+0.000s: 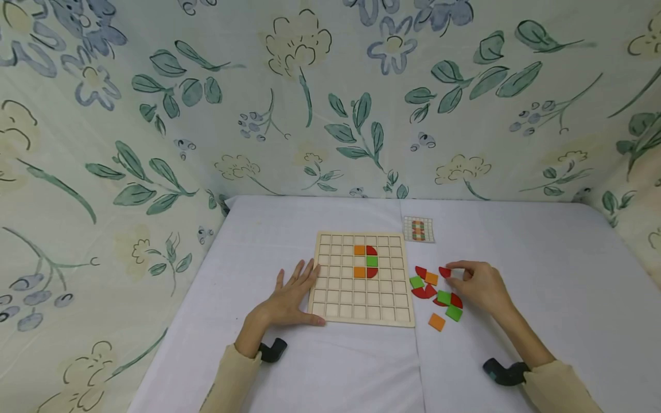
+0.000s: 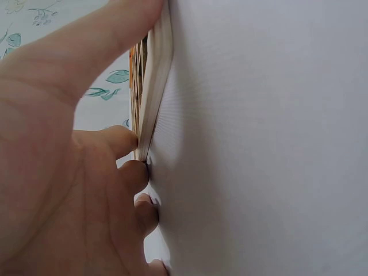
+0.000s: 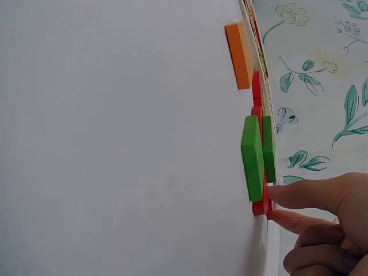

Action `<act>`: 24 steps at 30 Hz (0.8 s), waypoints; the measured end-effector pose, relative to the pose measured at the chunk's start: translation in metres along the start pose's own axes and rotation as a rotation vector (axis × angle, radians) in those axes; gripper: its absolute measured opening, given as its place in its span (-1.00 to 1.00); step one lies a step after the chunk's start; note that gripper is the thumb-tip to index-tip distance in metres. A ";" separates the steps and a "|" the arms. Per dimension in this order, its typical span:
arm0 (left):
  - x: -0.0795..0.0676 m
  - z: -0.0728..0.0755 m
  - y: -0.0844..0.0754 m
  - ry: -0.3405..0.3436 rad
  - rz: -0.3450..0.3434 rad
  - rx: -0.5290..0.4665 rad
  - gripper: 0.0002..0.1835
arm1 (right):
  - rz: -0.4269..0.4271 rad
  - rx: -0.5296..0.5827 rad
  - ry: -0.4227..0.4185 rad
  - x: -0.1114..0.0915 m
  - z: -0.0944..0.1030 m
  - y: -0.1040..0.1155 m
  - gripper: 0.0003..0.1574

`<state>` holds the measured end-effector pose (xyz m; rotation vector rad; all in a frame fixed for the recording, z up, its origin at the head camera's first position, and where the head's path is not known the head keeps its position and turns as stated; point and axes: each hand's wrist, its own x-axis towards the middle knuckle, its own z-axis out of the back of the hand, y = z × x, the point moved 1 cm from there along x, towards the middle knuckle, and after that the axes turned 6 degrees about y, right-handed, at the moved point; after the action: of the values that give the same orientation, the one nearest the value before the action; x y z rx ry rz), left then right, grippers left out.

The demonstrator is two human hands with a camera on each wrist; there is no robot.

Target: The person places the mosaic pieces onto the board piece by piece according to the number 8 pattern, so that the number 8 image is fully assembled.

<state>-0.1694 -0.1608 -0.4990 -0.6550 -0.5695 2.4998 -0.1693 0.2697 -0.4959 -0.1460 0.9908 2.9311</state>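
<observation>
Fingers spread wide, the left hand (image 1: 286,301) touches the gridded board (image 1: 360,297) just right of it; light pressure should steady it. Loose pieces (image 1: 444,297) lie beside the right hand (image 1: 479,282), which pinches a red piece (image 1: 444,272), best held by its edges.

left hand (image 2: 69,167) — thumb and a fingertip at wooden board (image 2: 156,80) edge | white cloth (image 2: 276,144) beneath | floral fabric (image 2: 106,85) behind

The pale square wooden board (image 1: 337,295) has a grid pattern. The red quarter-round pieces (image 1: 457,300), green square pieces (image 1: 454,312) and orange square pieces (image 1: 436,322) are plain. The cream cloth backdrop (image 1: 361,112) bears blue-and-green flowers.
</observation>
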 end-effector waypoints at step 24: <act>-0.001 0.000 0.002 -0.007 -0.002 0.003 0.38 | -0.011 0.054 -0.059 0.004 -0.001 0.023 -0.59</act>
<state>-0.1691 -0.1624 -0.4999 -0.6443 -0.5690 2.5013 -0.1744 0.2508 -0.4837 -0.0623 1.0560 2.8773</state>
